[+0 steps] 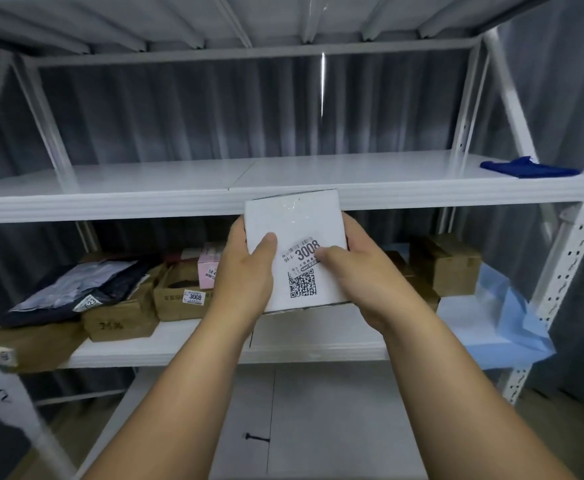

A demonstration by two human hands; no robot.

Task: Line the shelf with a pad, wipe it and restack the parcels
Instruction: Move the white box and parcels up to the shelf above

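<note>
I hold a white parcel (295, 233) with a "3008" label and a QR code in front of the rack, its top edge level with the front lip of the upper shelf (166, 176). My left hand (245, 271) grips its left side and my right hand (360, 275) its right side, both thumbs on the face. A dark blue cloth (526, 167) lies at the right end of the bare upper shelf. A light blue pad (502, 323) sits crumpled at the right end of the lower shelf (179, 344).
On the lower shelf lie several brown cartons (176, 297), a pink box (209, 268), dark and grey mailer bags (76, 289) at left and a brown box (444, 263) at right. White perforated uprights (560, 282) frame the rack. Grey curtain hangs behind.
</note>
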